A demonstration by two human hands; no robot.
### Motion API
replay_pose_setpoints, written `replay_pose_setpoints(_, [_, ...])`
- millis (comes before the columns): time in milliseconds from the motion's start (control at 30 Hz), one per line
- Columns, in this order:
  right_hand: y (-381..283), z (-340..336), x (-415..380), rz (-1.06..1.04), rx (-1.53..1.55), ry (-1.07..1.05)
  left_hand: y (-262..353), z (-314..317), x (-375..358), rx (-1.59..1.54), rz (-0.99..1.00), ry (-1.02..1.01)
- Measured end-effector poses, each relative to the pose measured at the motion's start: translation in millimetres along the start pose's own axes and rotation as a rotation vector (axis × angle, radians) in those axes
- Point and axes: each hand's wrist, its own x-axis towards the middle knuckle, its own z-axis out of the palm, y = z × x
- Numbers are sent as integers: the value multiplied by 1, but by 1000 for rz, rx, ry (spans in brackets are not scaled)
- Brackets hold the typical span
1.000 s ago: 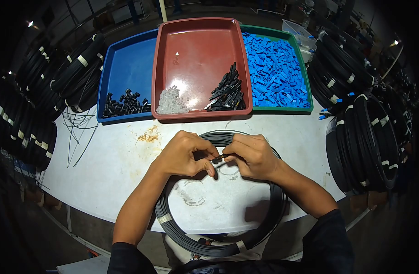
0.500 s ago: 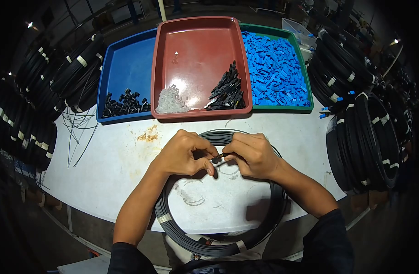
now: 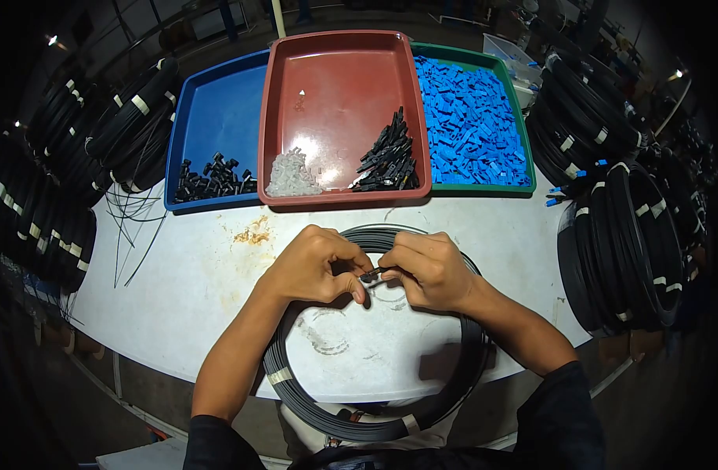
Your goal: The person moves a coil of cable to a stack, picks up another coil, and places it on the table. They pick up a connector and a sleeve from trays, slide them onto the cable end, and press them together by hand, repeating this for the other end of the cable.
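Over the far side of a coil of black cable (image 3: 279, 356), my two hands meet at a small black connector piece (image 3: 371, 275). My left hand (image 3: 316, 265) is closed, its thumb and index finger pinching the left end of the piece. From the other side my right hand (image 3: 429, 270) closes its thumb and fingers on the right end. The fingertips cover much of the piece, so its exact shape is hard to make out. The coil lies on the white table, bound with pale tape, its near part overhanging the edge.
Behind the hands stand a blue tray (image 3: 218, 86) with black parts, a red tray (image 3: 339, 70) with clear and black pieces, and a green tray (image 3: 529, 157) full of blue connectors. Taped cable coils flank the table, left (image 3: 42, 227) and right (image 3: 625, 243).
My right hand has shifted slightly left, bringing its fingertips closer to those of my left hand at the black connector piece. The left hand has barely moved.
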Motion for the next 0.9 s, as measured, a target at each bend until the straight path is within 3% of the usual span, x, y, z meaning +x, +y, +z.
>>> replay_pose_setpoints(400, [1,1,1,35,27,44,3,-3,-1,-82,-121,17])
replay_pose_setpoints(900, [3,4,0,21,30,24,2,-3,-2,-26,-103,-3])
